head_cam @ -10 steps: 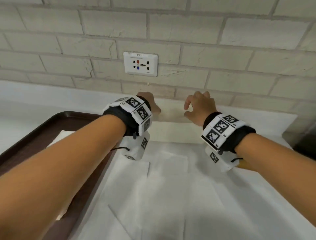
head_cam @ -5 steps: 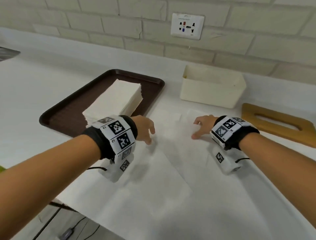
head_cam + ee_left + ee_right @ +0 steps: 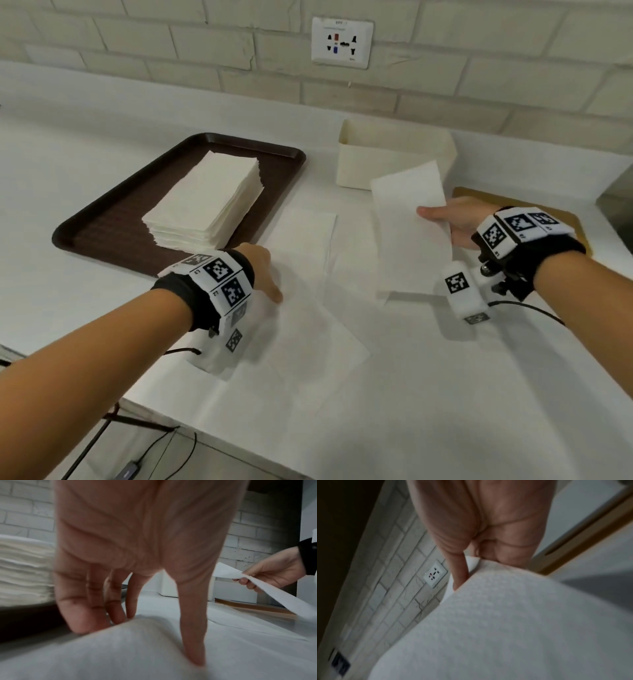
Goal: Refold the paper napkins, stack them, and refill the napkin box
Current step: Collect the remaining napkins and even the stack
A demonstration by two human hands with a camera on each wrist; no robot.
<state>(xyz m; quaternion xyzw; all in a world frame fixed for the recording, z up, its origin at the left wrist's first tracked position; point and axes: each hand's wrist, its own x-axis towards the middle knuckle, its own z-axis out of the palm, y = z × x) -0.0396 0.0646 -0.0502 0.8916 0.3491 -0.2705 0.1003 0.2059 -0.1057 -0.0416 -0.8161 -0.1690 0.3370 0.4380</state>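
Observation:
A white paper napkin (image 3: 407, 236) hangs lifted above the counter, pinched at its right edge by my right hand (image 3: 436, 216). The same napkin (image 3: 505, 628) fills the right wrist view below the thumb. My left hand (image 3: 270, 287) presses straight fingers (image 3: 82, 618) down on unfolded napkins (image 3: 308, 329) lying flat on the counter. A thick stack of folded napkins (image 3: 205, 202) sits on a dark brown tray (image 3: 102, 229) to the left. The cream napkin box (image 3: 387, 154) stands open by the wall, behind the lifted napkin.
A wooden board (image 3: 479, 200) lies on the counter under my right hand. A wall socket (image 3: 342, 42) is set in the brick wall above the box. The counter's front edge runs near my left forearm, with cables (image 3: 144, 455) on the floor below.
Both hands came back from the box at the wall to the counter. My right hand has picked up a napkin and lifted it to the right, while the left hand stays down on the flat sheets.

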